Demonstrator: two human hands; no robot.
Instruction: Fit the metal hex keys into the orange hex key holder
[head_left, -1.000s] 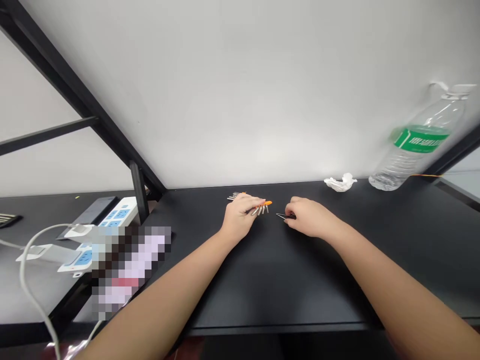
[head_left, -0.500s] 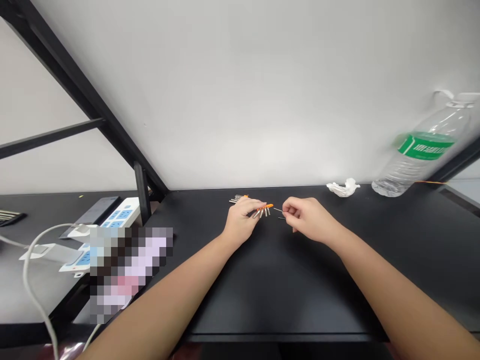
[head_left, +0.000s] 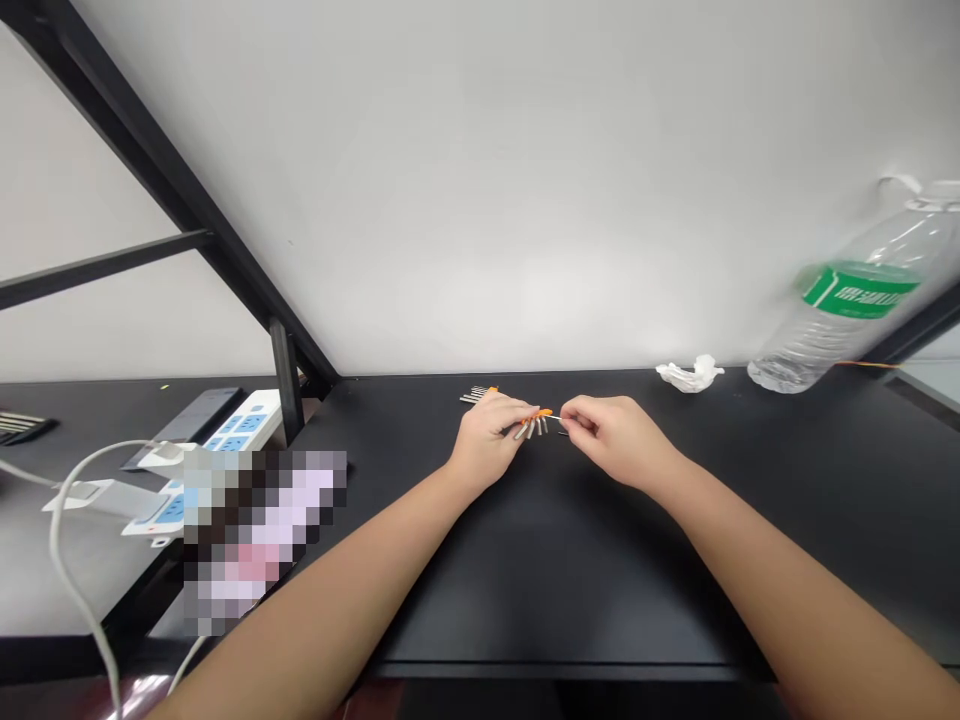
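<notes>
Head view: left hand [head_left: 486, 437] has its grip closed on an orange holder [head_left: 546, 412] over the far middle of the black table [head_left: 562, 580], short metal rods [head_left: 534, 428] jutting from it; further rods [head_left: 472, 395] show behind the hand, link to same holder not determinable. Right hand [head_left: 613, 435], grip narrow, pinches a thin metal pin [head_left: 555, 418], tip at the holder's right end, seating unclear. Crumpled white tissue [head_left: 690, 374] and clear plastic bottle [head_left: 855, 290] well apart, to the right.
</notes>
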